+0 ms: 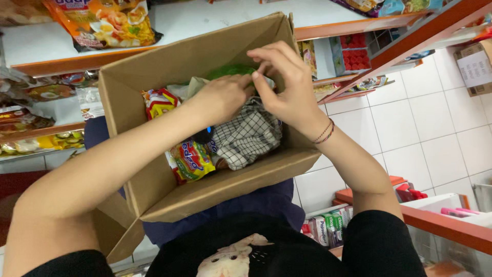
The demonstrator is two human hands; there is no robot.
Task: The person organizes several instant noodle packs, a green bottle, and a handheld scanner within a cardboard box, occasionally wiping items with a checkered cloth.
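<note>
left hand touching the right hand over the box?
Touching. The head view shows the left hand with its fingertips meeting the fingers of the right hand above the cardboard box, no gap visible.

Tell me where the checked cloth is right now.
In the head view the checked cloth lies inside the cardboard box, right of centre, just below both hands and beside the noodle packets on its left.

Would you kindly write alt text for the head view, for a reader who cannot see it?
A person's left hand and right hand meet inside an open cardboard box, fingers pinching something small above a checked cloth and snack packets. Shop shelves and a white tiled floor surround it.
</note>
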